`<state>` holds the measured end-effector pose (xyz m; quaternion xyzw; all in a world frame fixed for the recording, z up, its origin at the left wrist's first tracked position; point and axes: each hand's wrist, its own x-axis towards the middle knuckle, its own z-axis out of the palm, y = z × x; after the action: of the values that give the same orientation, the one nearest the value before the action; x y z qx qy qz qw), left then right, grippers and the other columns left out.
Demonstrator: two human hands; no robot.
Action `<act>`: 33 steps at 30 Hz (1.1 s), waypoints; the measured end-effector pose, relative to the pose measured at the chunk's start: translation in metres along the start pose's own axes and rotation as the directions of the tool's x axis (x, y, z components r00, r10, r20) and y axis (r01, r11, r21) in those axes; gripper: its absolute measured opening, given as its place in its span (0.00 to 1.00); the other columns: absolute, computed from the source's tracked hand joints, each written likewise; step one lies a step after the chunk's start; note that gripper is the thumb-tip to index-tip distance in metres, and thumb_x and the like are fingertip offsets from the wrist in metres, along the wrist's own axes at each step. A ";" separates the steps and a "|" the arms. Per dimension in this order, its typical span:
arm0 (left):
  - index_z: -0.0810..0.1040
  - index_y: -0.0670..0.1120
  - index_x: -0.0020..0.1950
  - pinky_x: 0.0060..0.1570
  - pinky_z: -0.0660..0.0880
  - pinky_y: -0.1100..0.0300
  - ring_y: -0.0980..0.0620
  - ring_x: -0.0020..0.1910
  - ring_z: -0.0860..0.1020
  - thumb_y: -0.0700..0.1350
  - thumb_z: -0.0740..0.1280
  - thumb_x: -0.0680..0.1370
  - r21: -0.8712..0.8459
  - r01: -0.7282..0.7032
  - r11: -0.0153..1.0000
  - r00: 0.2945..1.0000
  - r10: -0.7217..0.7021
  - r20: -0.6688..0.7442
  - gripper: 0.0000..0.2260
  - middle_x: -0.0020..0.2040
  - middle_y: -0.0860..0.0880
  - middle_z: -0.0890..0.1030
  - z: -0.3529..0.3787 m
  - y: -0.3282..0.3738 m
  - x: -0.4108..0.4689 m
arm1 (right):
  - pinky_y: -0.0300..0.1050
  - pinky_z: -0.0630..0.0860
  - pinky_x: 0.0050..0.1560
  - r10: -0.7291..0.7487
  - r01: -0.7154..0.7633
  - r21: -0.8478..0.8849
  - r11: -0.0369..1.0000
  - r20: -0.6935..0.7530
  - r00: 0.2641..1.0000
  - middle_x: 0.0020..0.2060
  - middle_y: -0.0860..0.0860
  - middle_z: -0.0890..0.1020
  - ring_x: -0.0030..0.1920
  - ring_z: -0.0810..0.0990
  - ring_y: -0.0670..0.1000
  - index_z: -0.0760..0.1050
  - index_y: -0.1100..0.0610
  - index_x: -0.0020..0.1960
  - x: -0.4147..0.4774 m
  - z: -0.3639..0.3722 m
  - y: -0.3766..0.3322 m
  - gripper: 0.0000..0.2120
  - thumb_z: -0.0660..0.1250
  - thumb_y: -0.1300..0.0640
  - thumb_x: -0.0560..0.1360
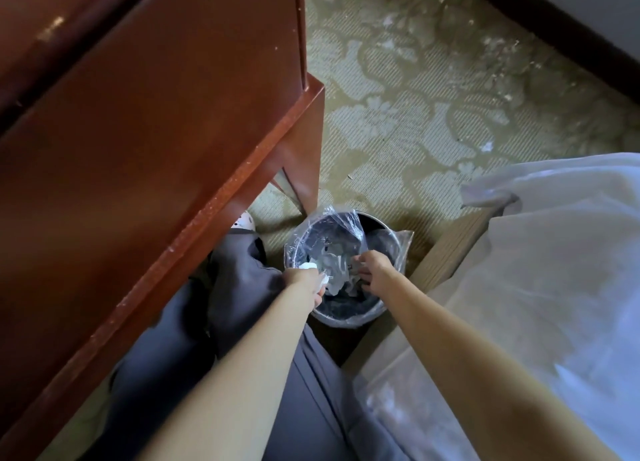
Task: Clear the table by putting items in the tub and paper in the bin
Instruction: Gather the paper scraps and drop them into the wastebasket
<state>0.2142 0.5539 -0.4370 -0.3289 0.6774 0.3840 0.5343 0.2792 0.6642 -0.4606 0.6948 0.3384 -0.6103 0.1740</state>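
Your left hand (pixel 304 281) clutches paper (pixel 308 266) at the bin (pixel 350 322) rim; your right hand (pixel 374 270) sits inside, grip unclear.

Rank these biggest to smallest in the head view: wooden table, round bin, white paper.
1. reddish-brown wooden table, though it sits nearest the camera
2. round metal bin with clear plastic liner
3. white crumpled paper, partly hidden
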 end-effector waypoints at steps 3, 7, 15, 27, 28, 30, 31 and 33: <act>0.68 0.41 0.42 0.18 0.59 0.77 0.53 0.14 0.70 0.34 0.53 0.81 -0.011 0.011 1.000 1.000 -0.011 -0.008 0.09 0.33 0.44 0.72 0.006 0.002 -0.002 | 0.52 0.64 0.69 -0.005 0.005 0.014 1.000 -0.033 0.999 0.66 0.61 0.73 0.69 0.69 0.59 0.74 0.64 0.62 0.008 -0.003 0.004 0.15 0.54 0.63 0.79; 0.69 0.39 0.64 0.35 0.78 0.53 0.35 0.51 0.79 0.36 0.53 0.82 -0.106 0.071 0.992 0.996 -0.065 0.064 0.12 0.58 0.35 0.74 0.010 0.005 -0.015 | 0.52 0.64 0.70 -0.013 0.013 0.016 1.000 -0.003 1.000 0.67 0.61 0.72 0.70 0.68 0.59 0.74 0.64 0.62 0.011 -0.003 0.010 0.15 0.56 0.61 0.79; 0.63 0.40 0.72 0.56 0.73 0.41 0.34 0.66 0.70 0.39 0.52 0.83 -0.200 0.123 0.972 0.987 -0.100 0.122 0.17 0.72 0.36 0.63 -0.002 0.013 -0.042 | 0.54 0.67 0.68 -0.087 0.087 0.003 0.996 -0.003 0.996 0.63 0.62 0.75 0.66 0.72 0.60 0.75 0.64 0.59 -0.003 -0.004 0.013 0.14 0.56 0.63 0.78; 0.79 0.47 0.51 0.58 0.76 0.48 0.43 0.53 0.79 0.42 0.58 0.78 0.321 -0.645 0.693 0.721 0.692 -0.045 0.10 0.51 0.45 0.81 -0.062 0.005 -0.165 | 0.45 0.75 0.47 -0.857 0.825 -0.251 0.507 -0.050 0.512 0.40 0.52 0.81 0.42 0.80 0.51 0.79 0.60 0.48 -0.176 0.006 0.009 0.10 0.59 0.63 0.74; 0.79 0.47 0.50 0.57 0.77 0.48 0.43 0.53 0.80 0.42 0.59 0.78 0.329 -0.695 0.639 0.658 0.750 -0.069 0.09 0.50 0.45 0.82 -0.072 0.002 -0.183 | 0.45 0.75 0.46 -0.901 0.874 -0.231 0.427 -0.035 0.431 0.39 0.51 0.81 0.42 0.80 0.51 0.79 0.60 0.47 -0.198 0.006 0.010 0.09 0.60 0.64 0.73; 0.78 0.51 0.45 0.54 0.78 0.46 0.42 0.51 0.81 0.44 0.61 0.76 0.283 -0.793 0.539 0.523 0.841 -0.138 0.07 0.47 0.46 0.82 -0.096 -0.007 -0.222 | 0.42 0.75 0.43 -0.963 0.947 -0.184 0.264 0.002 0.269 0.37 0.51 0.81 0.40 0.79 0.51 0.78 0.60 0.45 -0.242 0.009 0.015 0.09 0.60 0.65 0.72; 0.77 0.53 0.41 0.53 0.79 0.45 0.42 0.49 0.82 0.45 0.61 0.74 0.257 -0.833 0.490 0.455 0.871 -0.184 0.07 0.46 0.45 0.82 -0.108 -0.014 -0.243 | 0.38 0.73 0.41 -0.982 0.970 -0.163 0.179 0.023 0.185 0.37 0.51 0.81 0.38 0.79 0.49 0.78 0.60 0.44 -0.263 0.010 0.018 0.09 0.60 0.66 0.72; 0.76 0.56 0.38 0.49 0.80 0.45 0.44 0.44 0.82 0.43 0.60 0.75 0.232 -0.879 0.418 0.351 0.893 -0.280 0.10 0.44 0.47 0.82 -0.132 -0.029 -0.281 | 0.30 0.70 0.38 -0.998 0.993 -0.120 0.009 0.066 0.017 0.37 0.49 0.80 0.36 0.77 0.44 0.78 0.59 0.43 -0.304 0.017 0.026 0.09 0.60 0.65 0.70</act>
<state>0.2369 0.4342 -0.1496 0.0353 0.8399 0.5294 0.1142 0.2770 0.5564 -0.1750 0.2562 0.7708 -0.5200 -0.2645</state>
